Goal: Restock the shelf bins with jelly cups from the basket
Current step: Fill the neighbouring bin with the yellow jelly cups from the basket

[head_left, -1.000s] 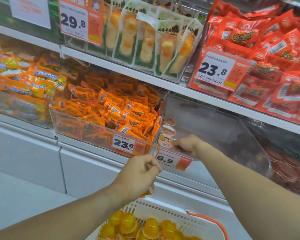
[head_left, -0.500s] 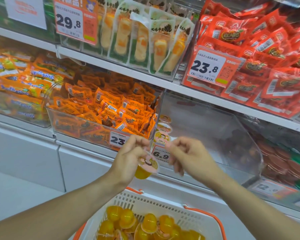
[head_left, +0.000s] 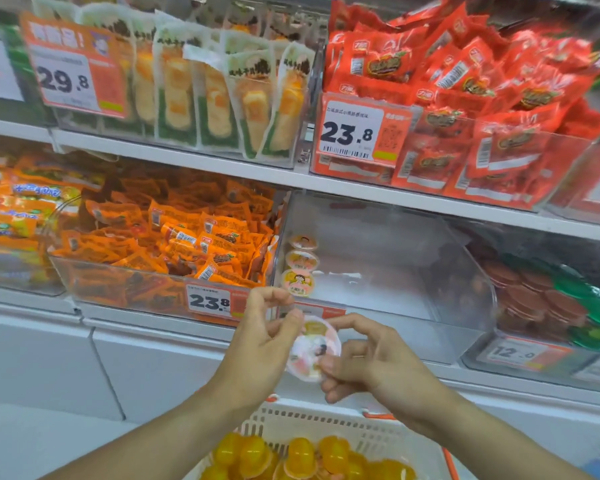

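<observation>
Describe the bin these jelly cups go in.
On the lower shelf, find the bin of orange packets; the target bin sits just right of it. It is nearly bare, with three cups lined along its left wall.

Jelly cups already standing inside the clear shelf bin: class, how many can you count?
3, in a row along the clear bin's left wall: back cup, middle cup, front cup. Others may be hidden.

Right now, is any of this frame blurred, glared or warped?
Head view: motion blur smears the jelly cup held between left hand and right hand; its lid print is unreadable. Glare hazes the clear bin; wide-angle bends the shelf edge.
</observation>
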`<state>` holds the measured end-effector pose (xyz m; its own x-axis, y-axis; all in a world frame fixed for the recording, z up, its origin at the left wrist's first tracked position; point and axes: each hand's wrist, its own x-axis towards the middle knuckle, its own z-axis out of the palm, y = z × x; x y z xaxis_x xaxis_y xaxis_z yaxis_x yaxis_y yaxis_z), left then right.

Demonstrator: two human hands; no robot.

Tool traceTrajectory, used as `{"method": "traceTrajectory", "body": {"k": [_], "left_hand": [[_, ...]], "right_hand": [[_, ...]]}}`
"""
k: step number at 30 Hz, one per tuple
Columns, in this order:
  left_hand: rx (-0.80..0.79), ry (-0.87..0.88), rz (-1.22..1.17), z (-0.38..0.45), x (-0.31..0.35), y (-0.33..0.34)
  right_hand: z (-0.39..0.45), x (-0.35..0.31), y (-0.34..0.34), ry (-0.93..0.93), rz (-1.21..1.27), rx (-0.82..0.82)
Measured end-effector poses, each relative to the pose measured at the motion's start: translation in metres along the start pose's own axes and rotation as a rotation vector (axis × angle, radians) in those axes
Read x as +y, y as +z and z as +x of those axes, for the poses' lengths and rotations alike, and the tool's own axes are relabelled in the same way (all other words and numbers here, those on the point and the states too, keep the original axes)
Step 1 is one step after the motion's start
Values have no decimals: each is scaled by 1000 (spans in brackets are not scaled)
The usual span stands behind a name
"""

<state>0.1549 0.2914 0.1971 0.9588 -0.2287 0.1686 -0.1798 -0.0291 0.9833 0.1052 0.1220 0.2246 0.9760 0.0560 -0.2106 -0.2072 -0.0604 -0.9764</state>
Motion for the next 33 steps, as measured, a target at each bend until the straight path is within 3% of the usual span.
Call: {"method": "traceTrajectory", "body": {"k": [5, 9, 14, 18, 24, 28, 33], "left_hand": [[-287, -174, -28, -2, -1, 4], [-177, -273, -246, -4, -1, 9], [-146, -261, -415, -2, 0, 8], [-181, -239, -263, 3, 4, 2], [-151, -81, 71, 7, -9, -5], [-181, -45, 161, 9, -16, -1], [-162, -38, 206, 16, -24, 3]], "right_hand": [[9, -1, -19, -168, -116, 179], [10, 5, -12, -179, -43, 277], [9, -1, -3, -202, -8, 297], [32, -22, -26, -295, -120, 377], [127, -26, -81, -42, -138, 542], [189, -11, -99, 200, -301, 511], [228, -6, -99, 241, -368, 499]]}}
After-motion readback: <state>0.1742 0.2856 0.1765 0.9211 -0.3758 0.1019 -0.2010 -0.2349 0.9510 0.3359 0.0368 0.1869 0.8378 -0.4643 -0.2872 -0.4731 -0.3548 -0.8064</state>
